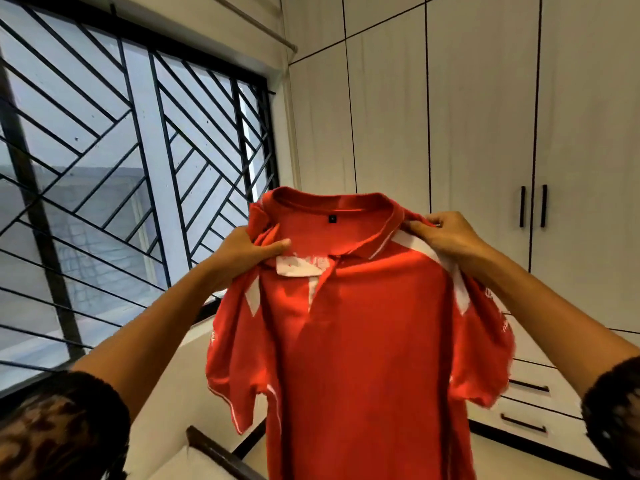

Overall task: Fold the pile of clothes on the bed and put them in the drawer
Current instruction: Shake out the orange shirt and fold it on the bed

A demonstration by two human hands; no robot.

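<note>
Head view: red polo shirt (363, 341) hung in the air, clear of any surface, before the wardrobe (485, 98). Left hand (242, 252) and right hand (446, 237) each pinched a shoulder. Risk: left collar was bunched under the thumb, so the fold would likely come out crooked.

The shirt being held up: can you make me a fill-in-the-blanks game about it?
1. The polo shirt is ____ with white stripes.
2. The left hand grips it on the side nearer the barred ____.
3. The right hand grips the other side, so ____ hands hold it.
4. The wardrobe doors have two black ____.
Missing words: red, window, two, handles.
</note>
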